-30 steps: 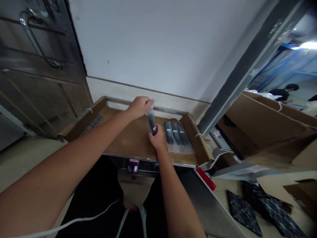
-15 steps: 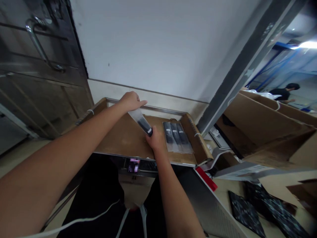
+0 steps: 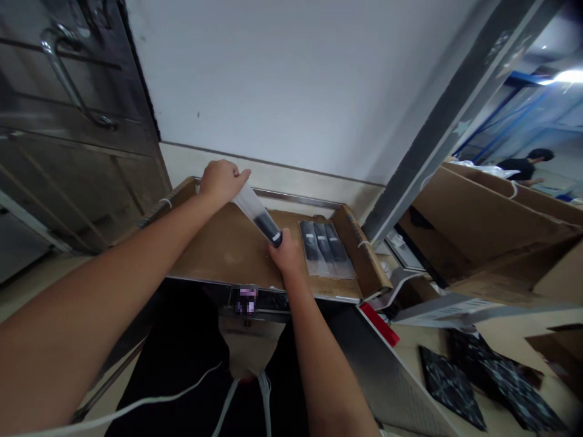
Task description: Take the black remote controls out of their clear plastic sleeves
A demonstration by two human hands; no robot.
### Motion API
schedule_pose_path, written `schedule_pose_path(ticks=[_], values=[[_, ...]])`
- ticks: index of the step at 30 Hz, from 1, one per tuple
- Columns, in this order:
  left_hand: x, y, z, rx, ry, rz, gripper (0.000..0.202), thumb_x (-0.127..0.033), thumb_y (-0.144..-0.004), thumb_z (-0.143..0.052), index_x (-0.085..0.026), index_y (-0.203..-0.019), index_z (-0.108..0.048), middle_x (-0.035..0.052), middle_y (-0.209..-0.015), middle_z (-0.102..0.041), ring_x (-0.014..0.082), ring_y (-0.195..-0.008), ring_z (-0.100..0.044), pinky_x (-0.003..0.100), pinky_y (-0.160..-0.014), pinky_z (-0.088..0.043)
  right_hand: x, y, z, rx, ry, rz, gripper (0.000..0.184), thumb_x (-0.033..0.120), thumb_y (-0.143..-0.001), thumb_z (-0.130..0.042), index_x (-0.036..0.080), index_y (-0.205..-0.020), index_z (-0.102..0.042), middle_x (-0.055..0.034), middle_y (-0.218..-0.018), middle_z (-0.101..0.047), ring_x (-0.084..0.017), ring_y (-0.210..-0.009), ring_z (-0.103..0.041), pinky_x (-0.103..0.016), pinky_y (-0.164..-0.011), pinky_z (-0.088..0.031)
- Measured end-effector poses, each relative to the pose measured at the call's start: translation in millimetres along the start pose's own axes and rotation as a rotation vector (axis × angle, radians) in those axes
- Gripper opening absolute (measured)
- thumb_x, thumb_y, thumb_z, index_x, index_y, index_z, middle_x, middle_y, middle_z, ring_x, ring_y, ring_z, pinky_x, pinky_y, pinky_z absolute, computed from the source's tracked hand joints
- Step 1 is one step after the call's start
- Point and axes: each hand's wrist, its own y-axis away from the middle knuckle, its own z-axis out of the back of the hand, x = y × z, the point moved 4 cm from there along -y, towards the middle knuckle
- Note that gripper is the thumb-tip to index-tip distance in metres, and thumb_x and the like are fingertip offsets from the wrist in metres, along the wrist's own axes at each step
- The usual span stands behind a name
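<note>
A slim black remote (image 3: 268,227) sits half inside a clear plastic sleeve (image 3: 249,202), slanting above the cardboard tray (image 3: 218,252). The left hand (image 3: 221,180) pinches the sleeve's upper end; the right hand (image 3: 286,255) grips the remote's lower end. Three bagged remotes (image 3: 325,247) lie flat at the tray's right side.

A slim black remote (image 3: 268,229) in a clear plastic sleeve (image 3: 250,203) slants above the cardboard.
</note>
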Motion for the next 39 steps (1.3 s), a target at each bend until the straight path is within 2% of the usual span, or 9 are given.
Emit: schedule_pose_path(ticks=[7, 10, 16, 19, 22, 25, 30, 35, 39], values=[[-2.4, 2.3, -9.6, 0.088, 0.038, -0.054, 0.043, -0.047, -0.071, -0.071, -0.024, -0.048, -0.042, 0.0030, -0.047, -0.040, 0.0268, -0.074, -0.057, 0.033, -0.071, -0.040, 0.2, 0.6, -0.3, 0.005, -0.008, 0.000, 0.036, 0.042, -0.089, -0.057, 0.021, -0.118, -0.053, -0.0079, -0.095, -0.067, -0.022, -0.081, -0.062, -0.028, -0.063, -0.039], [-3.1, -5.3, 0.3, 0.093, -0.073, -0.050, 0.042, -0.050, -0.077, -0.064, -0.021, -0.052, -0.047, 0.0049, -0.053, -0.047, 0.0262, -0.082, -0.058, 0.034, -0.079, -0.041, 1.1, 1.2, -0.4, -0.017, -0.029, 0.029, 0.038, 0.043, -0.087, -0.058, 0.021, -0.118, -0.054, -0.0075, -0.096, -0.068, -0.023, -0.084, -0.063, -0.028, -0.065, -0.041], [-2.4, -49.9, 71.0, 0.119, -0.525, -0.022, 0.069, -0.063, -0.087, -0.039, 0.000, -0.081, -0.067, 0.0028, -0.072, -0.053, 0.0240, -0.101, -0.059, 0.034, -0.087, -0.033, 0.0, -3.8, -5.9, 0.007, 0.029, -0.020, 0.040, 0.052, -0.085, -0.060, 0.022, -0.112, -0.059, -0.0087, -0.091, -0.069, -0.025, -0.080, -0.065, -0.031, -0.065, -0.043], [-3.1, -71.0, 107.5, 0.129, -0.651, -0.089, 0.078, -0.071, -0.081, -0.039, -0.001, -0.083, -0.072, -0.0006, -0.067, -0.050, 0.0237, -0.095, -0.063, 0.034, -0.083, -0.033, -2.7, -6.9, -7.0, -0.010, 0.055, -0.090, 0.046, 0.061, -0.087, -0.055, 0.022, -0.109, -0.060, -0.0099, -0.090, -0.069, -0.026, -0.081, -0.066, -0.032, -0.067, -0.043], [-1.1, -76.6, 122.7, 0.271, -0.614, -0.084, 0.079, -0.077, -0.076, -0.042, -0.004, -0.079, -0.074, -0.0035, -0.057, -0.048, 0.0179, -0.081, -0.064, 0.034, -0.083, -0.036, -4.5, -8.1, -6.8, -0.042, 0.065, -0.134, 0.049, 0.064, -0.090, -0.050, 0.020, -0.108, -0.060, -0.0110, -0.092, -0.069, -0.026, -0.084, -0.066, -0.032, -0.069, -0.044], [1.3, -67.4, 114.4, 0.501, -0.531, -0.098, 0.075, -0.075, -0.077, -0.048, -0.005, -0.075, -0.073, -0.0052, -0.052, -0.049, 0.0106, -0.067, -0.059, 0.031, -0.083, -0.040, -3.4, -8.3, -6.7, -0.073, 0.078, -0.113, 0.046, 0.060, -0.091, -0.051, 0.019, -0.108, -0.060, -0.0114, -0.097, -0.068, -0.026, -0.088, -0.066, -0.033, -0.071, -0.044], [26.2, -49.5, 71.2, 0.810, -0.472, -0.094, 0.061, -0.059, -0.086, -0.056, -0.002, -0.065, -0.065, -0.0044, -0.051, -0.043, 0.0098, -0.071, -0.055, 0.033, -0.089, -0.037, -2.8, -9.7, -9.9, -0.043, 0.095, -0.080, 0.044, 0.058, -0.091, -0.053, 0.018, -0.107, -0.061, -0.0125, -0.100, -0.068, -0.025, -0.092, -0.065, -0.032, -0.073, -0.044], [70.1, -41.2, 31.2, 0.733, -0.569, -0.263, 0.044, -0.057, -0.078, -0.066, -0.014, -0.067, -0.065, 0.0009, -0.061, -0.055, 0.0221, -0.083, -0.061, 0.032, -0.082, -0.039, -2.7, -11.6, -9.9, -0.021, 0.105, -0.085, 0.044, 0.059, -0.090, -0.054, 0.019, -0.106, -0.061, -0.0099, -0.100, -0.069, -0.024, -0.090, -0.066, -0.030, -0.072, -0.044], [85.7, -23.8, 22.4, 0.403, -0.662, -0.293, 0.043, -0.051, -0.089, -0.053, -0.015, -0.107, -0.066, 0.0143, -0.108, -0.066, 0.0323, -0.110, -0.057, 0.040, -0.089, -0.040, -2.4, -11.9, -9.0, -0.011, 0.092, -0.099, 0.044, 0.059, -0.090, -0.053, 0.019, -0.107, -0.062, -0.0094, -0.100, -0.069, -0.024, -0.091, -0.066, -0.030, -0.072, -0.045]])
